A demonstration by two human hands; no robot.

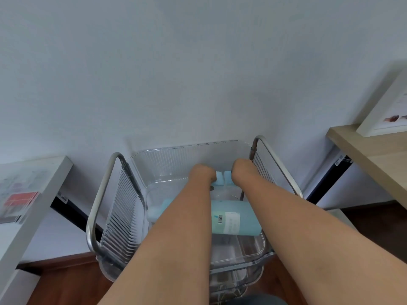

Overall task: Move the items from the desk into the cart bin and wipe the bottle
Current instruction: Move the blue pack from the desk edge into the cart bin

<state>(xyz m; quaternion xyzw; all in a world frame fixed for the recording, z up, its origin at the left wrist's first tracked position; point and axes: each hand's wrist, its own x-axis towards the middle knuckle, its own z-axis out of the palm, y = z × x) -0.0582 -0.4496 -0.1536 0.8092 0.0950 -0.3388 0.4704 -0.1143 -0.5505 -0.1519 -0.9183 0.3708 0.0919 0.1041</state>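
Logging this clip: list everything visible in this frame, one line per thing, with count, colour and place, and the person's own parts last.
cart bin: one, clear plastic, top of the cart, centre
cart frame: one, silver metal, handles either side of the bin
bottle: one, pale teal with a white label, lying on its side in the bin
small blocks: two, light blue, between the hands at the bin's far end; what they are is unclear
white desk: one, left, with printed sheets on it
wooden desk: one, right
picture frame: one, white, on the wooden desk
left hand: one, grip on the left block
right hand: one, grip on the right block
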